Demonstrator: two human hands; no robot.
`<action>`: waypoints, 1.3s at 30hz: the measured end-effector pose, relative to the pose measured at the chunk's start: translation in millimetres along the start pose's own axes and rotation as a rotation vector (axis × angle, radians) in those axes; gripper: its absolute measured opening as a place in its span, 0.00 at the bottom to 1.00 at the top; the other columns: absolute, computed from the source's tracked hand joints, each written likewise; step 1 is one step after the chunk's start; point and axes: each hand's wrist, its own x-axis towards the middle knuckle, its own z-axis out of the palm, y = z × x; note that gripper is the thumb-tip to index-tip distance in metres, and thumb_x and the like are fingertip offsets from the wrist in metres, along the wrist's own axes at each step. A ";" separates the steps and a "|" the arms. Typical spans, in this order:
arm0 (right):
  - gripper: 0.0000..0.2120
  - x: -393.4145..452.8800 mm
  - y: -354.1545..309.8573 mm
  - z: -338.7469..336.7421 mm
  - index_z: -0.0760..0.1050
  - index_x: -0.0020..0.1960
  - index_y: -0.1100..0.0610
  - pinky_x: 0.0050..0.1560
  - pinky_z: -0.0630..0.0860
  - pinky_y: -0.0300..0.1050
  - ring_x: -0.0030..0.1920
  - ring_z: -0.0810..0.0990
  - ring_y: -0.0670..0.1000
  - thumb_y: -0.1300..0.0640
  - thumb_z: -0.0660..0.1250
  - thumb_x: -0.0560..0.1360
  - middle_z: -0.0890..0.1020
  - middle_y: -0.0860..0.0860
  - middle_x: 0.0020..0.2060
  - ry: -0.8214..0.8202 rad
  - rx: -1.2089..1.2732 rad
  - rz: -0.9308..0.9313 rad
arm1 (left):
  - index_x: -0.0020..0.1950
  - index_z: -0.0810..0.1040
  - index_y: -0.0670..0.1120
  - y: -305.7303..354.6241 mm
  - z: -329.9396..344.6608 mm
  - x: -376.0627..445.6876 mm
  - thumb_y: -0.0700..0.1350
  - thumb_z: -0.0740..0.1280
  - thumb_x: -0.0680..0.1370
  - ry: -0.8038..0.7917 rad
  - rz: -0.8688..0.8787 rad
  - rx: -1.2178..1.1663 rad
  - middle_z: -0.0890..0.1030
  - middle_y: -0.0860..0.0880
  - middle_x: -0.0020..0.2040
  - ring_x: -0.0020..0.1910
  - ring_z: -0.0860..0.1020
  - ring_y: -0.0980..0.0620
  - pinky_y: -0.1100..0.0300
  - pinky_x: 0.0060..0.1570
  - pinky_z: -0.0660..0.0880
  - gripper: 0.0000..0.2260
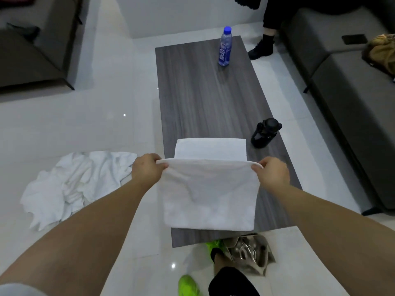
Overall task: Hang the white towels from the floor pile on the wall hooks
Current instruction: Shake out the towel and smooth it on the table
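Forearms reach out: left hand [147, 169] and right hand [272, 174] each keep a closed pinch grip on a top corner of the towel [209, 197], which hangs between them above the desk [205, 99]. Keep edge taut, level. Pile [72, 186] lies left of the left grip; no hooks visible.

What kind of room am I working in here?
Probably a lounge or living room: a low wood-grain coffee table stands between grey sofas on a glossy tiled floor. No wall hooks are in view.
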 end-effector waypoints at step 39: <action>0.20 267.6 -1.2 194.2 0.71 0.69 0.51 0.49 0.76 0.53 0.56 0.72 0.58 0.63 0.63 0.79 0.70 0.58 0.60 0.153 -0.232 0.005 | 0.54 0.76 0.45 -3.1 211.8 279.1 0.46 0.61 0.81 0.229 0.013 0.022 0.77 0.47 0.52 0.49 0.72 0.48 0.56 0.47 0.68 0.06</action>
